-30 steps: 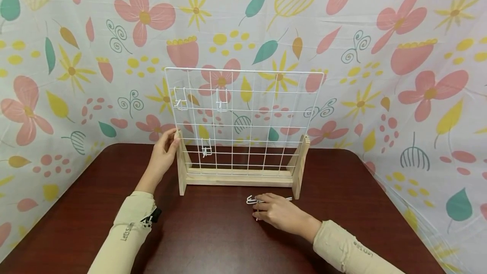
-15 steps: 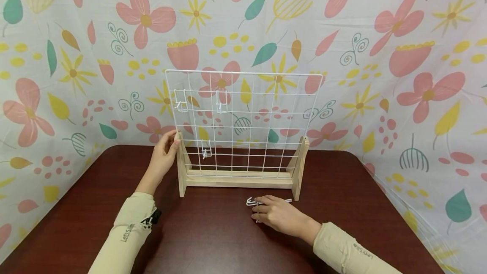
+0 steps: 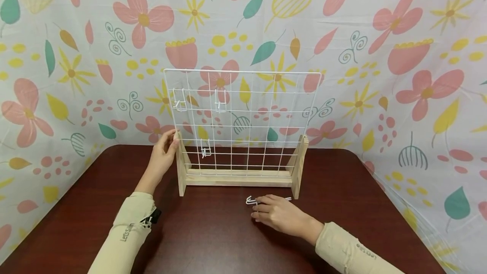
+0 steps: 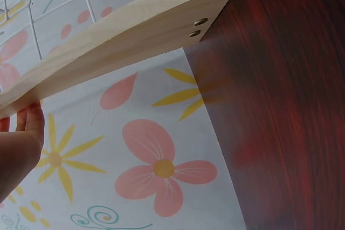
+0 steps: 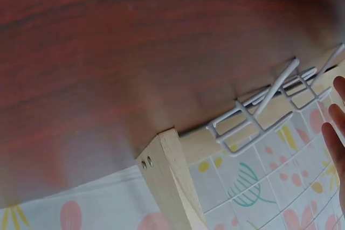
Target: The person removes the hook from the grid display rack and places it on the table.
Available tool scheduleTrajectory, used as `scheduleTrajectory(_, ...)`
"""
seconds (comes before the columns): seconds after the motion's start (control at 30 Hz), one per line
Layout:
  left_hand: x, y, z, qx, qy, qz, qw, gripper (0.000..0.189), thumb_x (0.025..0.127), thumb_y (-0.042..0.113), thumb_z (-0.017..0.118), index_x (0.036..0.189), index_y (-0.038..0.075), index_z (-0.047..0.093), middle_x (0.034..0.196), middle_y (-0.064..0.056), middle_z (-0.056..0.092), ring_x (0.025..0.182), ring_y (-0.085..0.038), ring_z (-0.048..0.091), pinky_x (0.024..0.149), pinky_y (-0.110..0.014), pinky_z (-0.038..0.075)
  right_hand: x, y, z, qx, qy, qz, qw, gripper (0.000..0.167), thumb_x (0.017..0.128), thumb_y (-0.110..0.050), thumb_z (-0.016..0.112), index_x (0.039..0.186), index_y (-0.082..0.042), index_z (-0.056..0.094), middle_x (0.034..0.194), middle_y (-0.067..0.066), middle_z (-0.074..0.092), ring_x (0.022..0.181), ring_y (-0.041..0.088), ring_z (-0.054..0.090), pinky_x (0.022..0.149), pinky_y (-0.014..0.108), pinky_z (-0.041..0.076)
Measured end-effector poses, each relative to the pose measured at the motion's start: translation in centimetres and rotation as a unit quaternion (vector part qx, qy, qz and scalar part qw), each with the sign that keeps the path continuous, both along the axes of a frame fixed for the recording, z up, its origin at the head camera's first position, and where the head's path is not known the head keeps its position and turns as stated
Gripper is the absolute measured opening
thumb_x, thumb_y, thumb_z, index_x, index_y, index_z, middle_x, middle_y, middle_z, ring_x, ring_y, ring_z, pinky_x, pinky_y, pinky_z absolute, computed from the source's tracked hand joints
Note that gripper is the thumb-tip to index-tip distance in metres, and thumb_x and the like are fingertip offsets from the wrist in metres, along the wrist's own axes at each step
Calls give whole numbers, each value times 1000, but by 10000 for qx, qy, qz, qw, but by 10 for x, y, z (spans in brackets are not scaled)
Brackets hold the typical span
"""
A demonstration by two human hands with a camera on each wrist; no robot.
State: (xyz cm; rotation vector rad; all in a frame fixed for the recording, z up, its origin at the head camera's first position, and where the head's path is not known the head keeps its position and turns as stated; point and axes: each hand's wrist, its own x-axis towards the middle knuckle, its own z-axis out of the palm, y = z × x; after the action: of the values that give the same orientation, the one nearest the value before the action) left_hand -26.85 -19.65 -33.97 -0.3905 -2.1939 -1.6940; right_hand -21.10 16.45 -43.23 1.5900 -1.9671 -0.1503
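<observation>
A white wire grid panel [image 3: 248, 127] stands upright in a pale wooden stand [image 3: 237, 180]. At the top of the stand's left side piece, my left hand [image 3: 163, 155] grips the wood between thumb and fingers. The left wrist view shows those fingers [image 4: 33, 125] at the wood's edge. My right hand [image 3: 283, 215] is low over the table before the stand, above white wire hooks [image 3: 251, 200] that it partly hides. In the right wrist view, its relaxed fingers [image 5: 335, 127] appear beside two hooks [image 5: 253, 125], with no hook between them.
Three white hooks hang on the grid: one at upper left [image 3: 179, 100], one to its right [image 3: 220, 101] and one lower down [image 3: 206, 149]. Under everything is a dark red-brown table [image 3: 213, 231]. A flower-patterned cloth [image 3: 365, 54] rises behind it.
My right fingers have shifted slightly, and the white prong that showed below them is now mostly hidden. The left hand keeps its place on the stand.
</observation>
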Motion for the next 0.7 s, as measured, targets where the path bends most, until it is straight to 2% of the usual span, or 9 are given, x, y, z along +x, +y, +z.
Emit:
scheduleTrajectory(0.3, -15, -5, -13, 5, -76, 18, 10000, 41, 101, 9, 47, 140, -3, 41, 119, -19, 49, 96, -5, 46, 81, -10, 38, -2, -2, 12, -382, 82, 71, 9992, 18, 88, -20, 61, 98, -12, 74, 100, 0, 70, 100, 21, 64, 88, 34, 49)
scheduleTrajectory(0.4, -9, -2, -8, -13, -74, 22, 10000, 40, 101, 6, 46, 139, -6, 41, 118, -22, 49, 95, -7, 46, 80, -11, 39, -3, -5, 14, -482, 121, 170, 9986, 20, 89, -18, 57, 97, -11, 74, 101, 1, 70, 100, 21, 63, 88, 33, 49)
scheduleTrajectory(0.57, 7, 3, 6, -100, -81, 59, 9999, 39, 101, 3, 45, 137, -10, 40, 115, -24, 49, 92, -8, 47, 78, -11, 39, -3, -12, 20, -704, 170, 184, 9972, 26, 98, -17, 49, 98, -9, 74, 100, 0, 70, 100, 20, 62, 88, 33, 49)
scheduleTrajectory(0.7, 11, 4, 9, -97, -61, 100, 9999, 39, 101, 3, 46, 137, -10, 41, 116, -25, 50, 93, -8, 47, 79, -10, 39, -5, -18, 28, -888, 208, 63, 9958, 32, 102, -17, 43, 99, -9, 74, 99, 0, 71, 100, 20, 62, 87, 33, 50)
